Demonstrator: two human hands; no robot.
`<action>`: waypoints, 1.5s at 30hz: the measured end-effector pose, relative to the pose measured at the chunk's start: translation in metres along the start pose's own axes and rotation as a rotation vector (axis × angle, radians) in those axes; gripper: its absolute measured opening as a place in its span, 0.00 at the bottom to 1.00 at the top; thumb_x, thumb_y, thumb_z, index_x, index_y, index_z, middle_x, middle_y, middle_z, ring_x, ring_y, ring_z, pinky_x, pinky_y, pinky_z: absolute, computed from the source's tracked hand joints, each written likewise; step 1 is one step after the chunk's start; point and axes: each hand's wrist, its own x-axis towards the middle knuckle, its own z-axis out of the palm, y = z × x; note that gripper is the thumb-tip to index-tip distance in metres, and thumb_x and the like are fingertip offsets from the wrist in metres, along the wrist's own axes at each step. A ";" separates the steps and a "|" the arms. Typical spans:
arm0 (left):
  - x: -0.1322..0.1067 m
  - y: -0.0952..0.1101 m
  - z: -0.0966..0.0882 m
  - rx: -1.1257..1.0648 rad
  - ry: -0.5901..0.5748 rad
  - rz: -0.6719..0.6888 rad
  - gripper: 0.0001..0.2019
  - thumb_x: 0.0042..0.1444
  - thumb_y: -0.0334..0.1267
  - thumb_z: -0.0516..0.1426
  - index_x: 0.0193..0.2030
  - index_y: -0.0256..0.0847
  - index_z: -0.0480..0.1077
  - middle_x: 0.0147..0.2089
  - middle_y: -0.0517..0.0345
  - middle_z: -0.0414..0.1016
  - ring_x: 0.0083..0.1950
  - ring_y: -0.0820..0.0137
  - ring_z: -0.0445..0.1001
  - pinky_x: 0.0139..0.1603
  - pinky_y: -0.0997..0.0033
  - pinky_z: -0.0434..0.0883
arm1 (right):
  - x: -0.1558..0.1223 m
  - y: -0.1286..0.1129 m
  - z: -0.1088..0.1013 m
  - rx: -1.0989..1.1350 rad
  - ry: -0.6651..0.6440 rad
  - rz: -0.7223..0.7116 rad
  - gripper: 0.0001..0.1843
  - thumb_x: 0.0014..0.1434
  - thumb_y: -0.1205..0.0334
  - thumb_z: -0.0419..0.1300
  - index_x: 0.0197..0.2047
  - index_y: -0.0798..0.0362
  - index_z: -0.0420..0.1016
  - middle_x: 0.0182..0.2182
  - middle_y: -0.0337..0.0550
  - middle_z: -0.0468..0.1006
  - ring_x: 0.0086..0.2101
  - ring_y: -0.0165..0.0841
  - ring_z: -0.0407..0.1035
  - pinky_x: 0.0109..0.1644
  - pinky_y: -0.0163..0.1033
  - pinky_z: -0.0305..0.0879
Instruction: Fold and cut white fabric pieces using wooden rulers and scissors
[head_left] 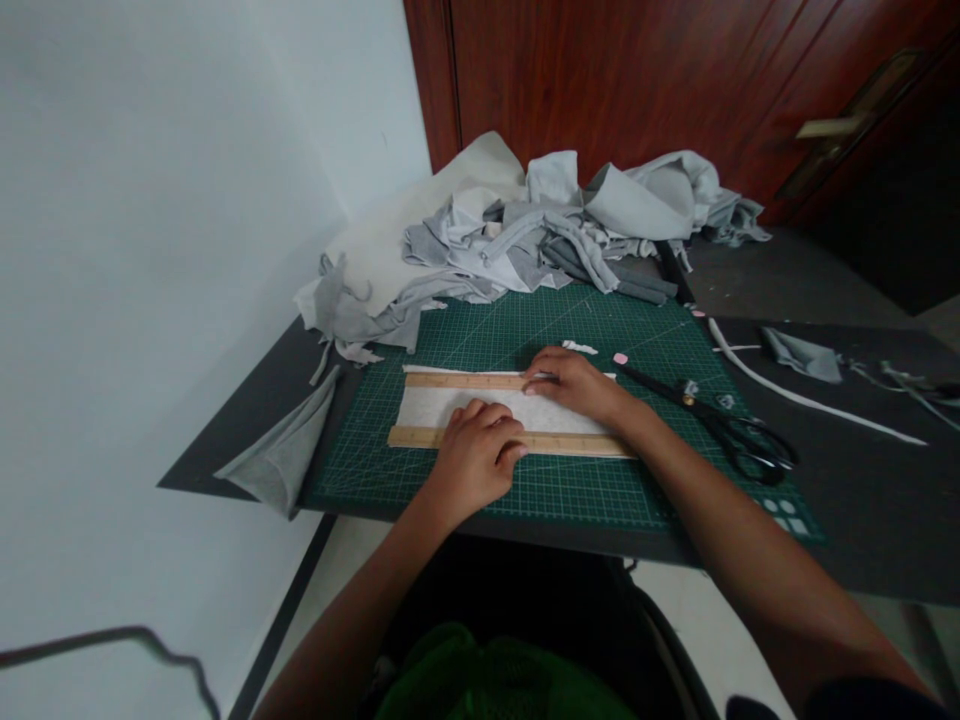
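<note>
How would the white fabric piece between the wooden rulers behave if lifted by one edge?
Probably floppy: the white fabric piece lies thin and flat on the cutting mat, like the crumpled scraps behind. Likely light and easily shifted: wooden rulers edge it, left hand and right hand press down.

Your left hand (pixel 476 455) hides the middle of the near ruler (pixel 577 444). Your right hand (pixel 574 383) covers one end of the far ruler (pixel 461 380), and whether its fingertips pinch anything is too small to tell.
</note>
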 end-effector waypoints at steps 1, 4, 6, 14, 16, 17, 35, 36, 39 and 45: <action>0.000 0.000 0.000 -0.001 0.000 0.001 0.02 0.61 0.36 0.62 0.40 0.45 0.76 0.46 0.57 0.77 0.51 0.59 0.68 0.49 0.56 0.63 | 0.000 0.000 0.000 0.001 -0.001 0.001 0.05 0.62 0.63 0.67 0.43 0.51 0.81 0.40 0.46 0.78 0.42 0.38 0.73 0.49 0.45 0.70; 0.000 -0.002 0.001 -0.030 0.005 0.013 0.02 0.61 0.36 0.62 0.40 0.45 0.76 0.46 0.57 0.76 0.51 0.59 0.68 0.50 0.56 0.63 | 0.000 0.000 0.001 0.004 -0.003 0.007 0.06 0.62 0.63 0.67 0.43 0.51 0.81 0.40 0.46 0.78 0.42 0.38 0.73 0.49 0.45 0.70; 0.000 -0.005 0.003 -0.076 0.012 0.029 0.03 0.62 0.34 0.61 0.40 0.45 0.77 0.45 0.57 0.76 0.51 0.60 0.68 0.52 0.57 0.64 | 0.000 0.000 0.001 0.004 -0.007 0.012 0.06 0.62 0.63 0.66 0.43 0.51 0.81 0.40 0.47 0.78 0.42 0.38 0.73 0.49 0.45 0.70; 0.001 -0.011 0.010 -0.164 0.037 0.053 0.07 0.63 0.30 0.58 0.41 0.43 0.78 0.43 0.55 0.77 0.50 0.62 0.69 0.52 0.57 0.67 | -0.001 0.000 0.000 -0.006 -0.017 -0.003 0.06 0.63 0.62 0.66 0.43 0.52 0.81 0.40 0.47 0.78 0.42 0.38 0.73 0.49 0.44 0.69; 0.001 -0.012 0.010 -0.166 0.036 0.056 0.07 0.62 0.30 0.59 0.41 0.43 0.79 0.43 0.55 0.77 0.50 0.62 0.70 0.52 0.57 0.67 | -0.001 -0.002 -0.001 -0.009 -0.019 -0.007 0.06 0.63 0.62 0.65 0.43 0.52 0.81 0.40 0.47 0.78 0.42 0.38 0.73 0.49 0.45 0.69; 0.001 -0.012 0.010 -0.167 0.035 0.056 0.07 0.62 0.30 0.59 0.41 0.44 0.79 0.43 0.55 0.78 0.50 0.62 0.70 0.51 0.57 0.67 | -0.001 -0.002 -0.001 -0.012 -0.019 -0.009 0.06 0.63 0.62 0.65 0.43 0.52 0.81 0.40 0.47 0.78 0.42 0.38 0.73 0.49 0.45 0.69; 0.002 -0.010 0.006 -0.166 -0.004 0.073 0.03 0.61 0.31 0.62 0.37 0.42 0.77 0.42 0.58 0.78 0.46 0.64 0.69 0.50 0.59 0.65 | -0.004 -0.009 -0.006 -0.053 -0.055 -0.009 0.06 0.65 0.61 0.64 0.44 0.52 0.81 0.41 0.48 0.78 0.43 0.40 0.73 0.51 0.45 0.69; 0.002 -0.010 0.006 -0.168 -0.002 0.073 0.03 0.61 0.30 0.62 0.37 0.42 0.77 0.42 0.58 0.78 0.46 0.64 0.70 0.50 0.59 0.65 | -0.004 -0.008 -0.006 -0.055 -0.057 -0.012 0.07 0.65 0.61 0.63 0.44 0.52 0.81 0.41 0.49 0.78 0.43 0.40 0.73 0.51 0.45 0.69; 0.002 -0.011 0.006 -0.179 0.005 0.076 0.03 0.61 0.30 0.62 0.37 0.42 0.77 0.42 0.58 0.78 0.46 0.63 0.70 0.50 0.59 0.65 | -0.004 -0.008 -0.006 -0.062 -0.062 -0.023 0.07 0.66 0.61 0.63 0.45 0.54 0.80 0.41 0.50 0.78 0.43 0.40 0.73 0.51 0.45 0.69; 0.002 -0.013 0.008 -0.189 0.005 0.085 0.04 0.61 0.30 0.62 0.37 0.42 0.77 0.41 0.58 0.78 0.46 0.63 0.70 0.51 0.59 0.65 | -0.004 -0.010 -0.008 -0.065 -0.079 -0.025 0.07 0.66 0.61 0.63 0.44 0.54 0.80 0.40 0.49 0.79 0.43 0.40 0.72 0.51 0.46 0.68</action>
